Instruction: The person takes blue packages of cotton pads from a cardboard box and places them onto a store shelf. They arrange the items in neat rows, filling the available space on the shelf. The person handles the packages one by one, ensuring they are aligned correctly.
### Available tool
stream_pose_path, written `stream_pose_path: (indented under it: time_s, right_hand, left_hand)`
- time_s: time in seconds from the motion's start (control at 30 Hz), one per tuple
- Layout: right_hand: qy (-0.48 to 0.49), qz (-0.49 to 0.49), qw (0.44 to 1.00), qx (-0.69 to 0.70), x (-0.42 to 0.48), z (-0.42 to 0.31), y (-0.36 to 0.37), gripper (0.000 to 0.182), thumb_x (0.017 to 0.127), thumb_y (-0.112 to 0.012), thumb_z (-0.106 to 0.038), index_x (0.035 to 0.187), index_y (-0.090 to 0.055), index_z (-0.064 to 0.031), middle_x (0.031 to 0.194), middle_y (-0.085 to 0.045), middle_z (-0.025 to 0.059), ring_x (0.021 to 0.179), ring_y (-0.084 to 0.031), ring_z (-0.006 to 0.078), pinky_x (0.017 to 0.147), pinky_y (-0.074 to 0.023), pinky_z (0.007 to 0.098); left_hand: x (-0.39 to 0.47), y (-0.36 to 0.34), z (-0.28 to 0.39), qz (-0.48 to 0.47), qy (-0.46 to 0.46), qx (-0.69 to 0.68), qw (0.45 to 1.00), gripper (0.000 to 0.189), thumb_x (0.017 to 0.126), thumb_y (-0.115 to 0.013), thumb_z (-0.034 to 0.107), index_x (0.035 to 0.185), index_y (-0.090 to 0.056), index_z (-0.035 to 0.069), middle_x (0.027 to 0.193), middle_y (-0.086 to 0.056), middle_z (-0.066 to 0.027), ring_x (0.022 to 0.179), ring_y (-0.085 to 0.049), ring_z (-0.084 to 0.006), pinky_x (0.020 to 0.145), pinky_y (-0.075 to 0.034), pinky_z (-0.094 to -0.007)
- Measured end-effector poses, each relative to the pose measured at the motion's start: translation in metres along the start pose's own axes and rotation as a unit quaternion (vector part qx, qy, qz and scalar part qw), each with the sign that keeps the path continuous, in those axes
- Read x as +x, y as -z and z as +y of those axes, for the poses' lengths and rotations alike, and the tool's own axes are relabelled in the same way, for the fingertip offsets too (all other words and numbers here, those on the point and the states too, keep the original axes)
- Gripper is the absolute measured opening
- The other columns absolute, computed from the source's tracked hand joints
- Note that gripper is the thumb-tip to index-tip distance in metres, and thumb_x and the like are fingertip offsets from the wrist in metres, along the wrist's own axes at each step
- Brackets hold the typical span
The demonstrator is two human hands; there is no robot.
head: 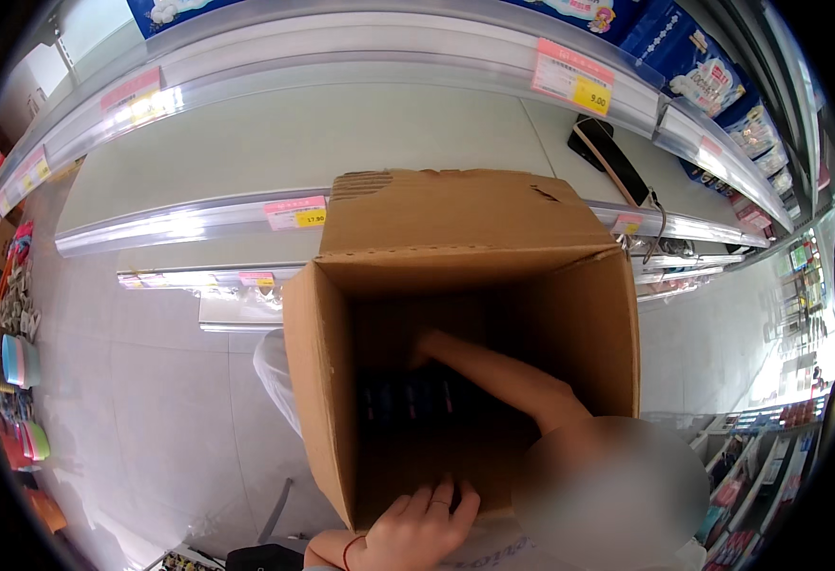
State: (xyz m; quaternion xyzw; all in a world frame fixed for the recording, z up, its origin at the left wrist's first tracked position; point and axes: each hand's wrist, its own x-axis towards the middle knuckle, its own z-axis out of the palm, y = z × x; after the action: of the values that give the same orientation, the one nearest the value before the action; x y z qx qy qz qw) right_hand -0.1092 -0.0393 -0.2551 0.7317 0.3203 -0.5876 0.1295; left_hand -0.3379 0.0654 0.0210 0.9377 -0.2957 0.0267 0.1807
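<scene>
A large open cardboard box (299, 385) stands before me, its far flap (460, 207) raised against the shelf. My left hand (421, 524), with a ring and a red string bracelet, lies over the box's near rim, its fingers bent inside the edge. Deep in the dark box is my right hand (428, 348), blurred, the arm entering from the near right side. Several dark blue packages (409, 400) lie at the bottom, just nearer to me than that hand. Shadow hides whether the fingers touch or hold one.
A pale metal shelf (303, 135) with price tags runs behind the box. Two phones (611, 160) lie on it at the right. Blue packs (710, 78) stand on the upper shelf. Plastic tubs (19, 360) line the left; more stocked shelves (753, 492) are at lower right.
</scene>
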Motion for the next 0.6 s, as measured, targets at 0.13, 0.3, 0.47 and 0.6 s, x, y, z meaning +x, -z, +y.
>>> stream_pose_path:
  time_s: [0.13, 0.3, 0.47, 0.6]
  right_hand:
    - [-0.014, -0.003, 1.000, 0.025, 0.008, 0.024, -0.020, 0.043, 0.073, -0.070, -0.035, 0.107, -0.069, -0.0098, 0.116, -0.063, 0.0117, 0.106, -0.059, 0.0271, 0.084, -0.0496, 0.0377]
    - [-0.022, -0.008, 0.999, 0.026, 0.009, 0.039, -0.029, 0.046, 0.070, -0.072, -0.037, 0.106, -0.069, -0.0085, 0.115, -0.064, 0.0126, 0.106, -0.059, 0.0269, 0.083, -0.0497, 0.0368]
    - [-0.022, -0.026, 0.999, 0.020, 0.004, 0.042, -0.033, 0.049, 0.068, -0.074, -0.039, 0.105, -0.069, -0.0071, 0.114, -0.064, 0.0136, 0.105, -0.060, 0.0267, 0.082, -0.0497, 0.0359]
    - [-0.017, -0.060, 0.997, -0.042, -0.018, 0.018, -0.012, 0.052, 0.066, -0.076, -0.040, 0.104, -0.069, -0.0060, 0.113, -0.064, 0.0143, 0.105, -0.060, 0.0266, 0.081, -0.0498, 0.0351]
  left_hand:
    - [0.002, 0.003, 0.002, -0.011, 0.000, -0.012, 1.000, 0.024, 0.073, -0.055, 0.016, 0.096, -0.061, 0.012, 0.099, -0.066, -0.0069, 0.077, -0.062, -0.0165, 0.062, -0.050, -0.0283]
    - [0.006, 0.006, 0.002, -0.029, -0.002, -0.020, 0.999, 0.024, 0.073, -0.055, 0.016, 0.096, -0.062, 0.011, 0.100, -0.066, -0.0069, 0.077, -0.062, -0.0165, 0.063, -0.050, -0.0281]
    - [0.005, 0.006, 0.003, -0.033, -0.005, -0.013, 0.999, 0.025, 0.073, -0.055, 0.016, 0.097, -0.063, 0.011, 0.100, -0.066, -0.0062, 0.078, -0.062, -0.0164, 0.064, -0.050, -0.0277]
    - [0.008, 0.007, 0.001, -0.036, 0.017, -0.014, 0.999, 0.025, 0.073, -0.056, 0.017, 0.097, -0.063, 0.012, 0.100, -0.066, -0.0059, 0.079, -0.062, -0.0172, 0.065, -0.051, -0.0284]
